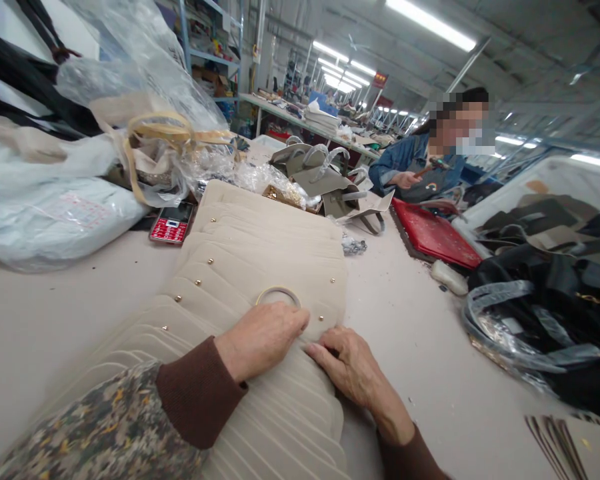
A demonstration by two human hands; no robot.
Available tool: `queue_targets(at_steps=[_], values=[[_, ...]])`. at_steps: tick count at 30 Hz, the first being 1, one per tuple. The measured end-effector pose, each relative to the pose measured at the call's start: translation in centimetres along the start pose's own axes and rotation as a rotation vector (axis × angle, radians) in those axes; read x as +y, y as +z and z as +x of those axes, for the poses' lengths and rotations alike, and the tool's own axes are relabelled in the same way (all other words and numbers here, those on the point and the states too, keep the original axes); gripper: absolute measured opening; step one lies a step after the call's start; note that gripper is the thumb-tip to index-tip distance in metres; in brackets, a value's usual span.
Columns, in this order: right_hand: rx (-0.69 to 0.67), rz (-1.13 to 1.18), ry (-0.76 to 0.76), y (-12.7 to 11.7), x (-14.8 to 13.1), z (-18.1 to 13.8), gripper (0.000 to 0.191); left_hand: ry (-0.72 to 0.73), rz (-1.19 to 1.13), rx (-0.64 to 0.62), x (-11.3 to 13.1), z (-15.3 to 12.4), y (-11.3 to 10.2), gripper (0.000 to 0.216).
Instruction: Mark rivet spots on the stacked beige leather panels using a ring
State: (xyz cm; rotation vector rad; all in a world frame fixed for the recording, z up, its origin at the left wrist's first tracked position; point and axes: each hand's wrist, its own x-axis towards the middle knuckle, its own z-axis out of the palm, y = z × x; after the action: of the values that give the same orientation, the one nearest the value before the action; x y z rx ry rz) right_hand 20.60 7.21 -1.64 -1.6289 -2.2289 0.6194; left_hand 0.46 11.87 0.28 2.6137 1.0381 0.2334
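A long overlapping stack of beige panels [260, 233], with small gold studs near the sides, runs across the table toward me. My left hand [265, 333] is closed over the middle of the stack. From behind its knuckles rises a thin ring with a yellowish edge, like a narrow roll of tape [279, 291], which the hand grips. Lower down, my right hand [353, 363] is at the right edge of a beige panel, thumb on top and fingers curled at the border. Its fingertips are partly hidden.
Left of the stack lie a red-keyed phone [170, 225] and plastic-wrapped bundles [55, 220]. Grey-green bag pieces [320, 173] sit at the far end. A co-worker [420, 163] holds a hammer [430, 167] behind a red board [433, 233]. Black bags [545, 313] are on the right.
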Motion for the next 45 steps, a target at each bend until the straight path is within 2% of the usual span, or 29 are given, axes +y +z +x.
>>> queue_targets(at_steps=[5,9,14,17,20,24,27,29,31,34,36,38,41,45], values=[[0.282,0.391,0.125,0.2,0.4,0.2,0.018,0.04,-0.117,0.152,0.3,0.1,-0.1,0.015],[0.347,0.547,0.007,0.2,0.1,0.2,0.018,0.105,-0.196,0.162,0.7,0.1,0.0,0.015],[0.443,0.379,-0.225,0.1,-0.8,0.0,0.018,0.075,-0.157,0.138,1.0,-0.1,0.4,0.042],[0.481,0.265,-0.313,0.2,-1.1,0.1,0.015,0.065,-0.158,0.127,1.3,-0.2,0.5,0.041],[0.512,0.153,-0.337,0.4,-1.3,0.2,0.015,0.051,-0.184,0.084,1.5,-0.2,0.2,0.03],[0.576,0.021,-0.295,0.9,-1.3,0.2,0.017,0.01,-0.176,0.072,1.5,0.0,-0.1,0.01],[0.594,0.053,-0.243,1.1,-1.7,0.1,0.016,0.012,-0.144,0.111,1.4,0.2,-0.1,0.007],[0.572,0.196,-0.125,1.1,-2.0,0.2,0.014,0.037,-0.115,0.153,1.5,0.2,0.1,0.01],[0.522,0.444,0.067,0.9,-2.0,0.5,0.011,0.075,-0.108,0.208,1.7,0.2,0.2,0.012],[0.467,0.799,0.332,0.5,-1.1,1.0,0.021,0.121,-0.122,0.268,2.0,0.1,0.4,0.013],[0.438,0.893,0.427,0.3,0.0,1.1,0.028,0.095,-0.092,0.252,2.1,0.1,0.6,0.014],[0.398,0.899,0.455,0.3,0.9,1.1,0.033,0.017,-0.028,0.176,2.0,0.2,0.6,0.015],[0.367,0.783,0.397,0.8,1.4,1.0,0.034,-0.072,0.04,0.034,1.9,0.5,0.7,0.016],[0.371,0.477,0.322,1.4,0.9,1.2,0.028,-0.08,0.053,-0.012,1.9,0.7,0.9,0.017]])
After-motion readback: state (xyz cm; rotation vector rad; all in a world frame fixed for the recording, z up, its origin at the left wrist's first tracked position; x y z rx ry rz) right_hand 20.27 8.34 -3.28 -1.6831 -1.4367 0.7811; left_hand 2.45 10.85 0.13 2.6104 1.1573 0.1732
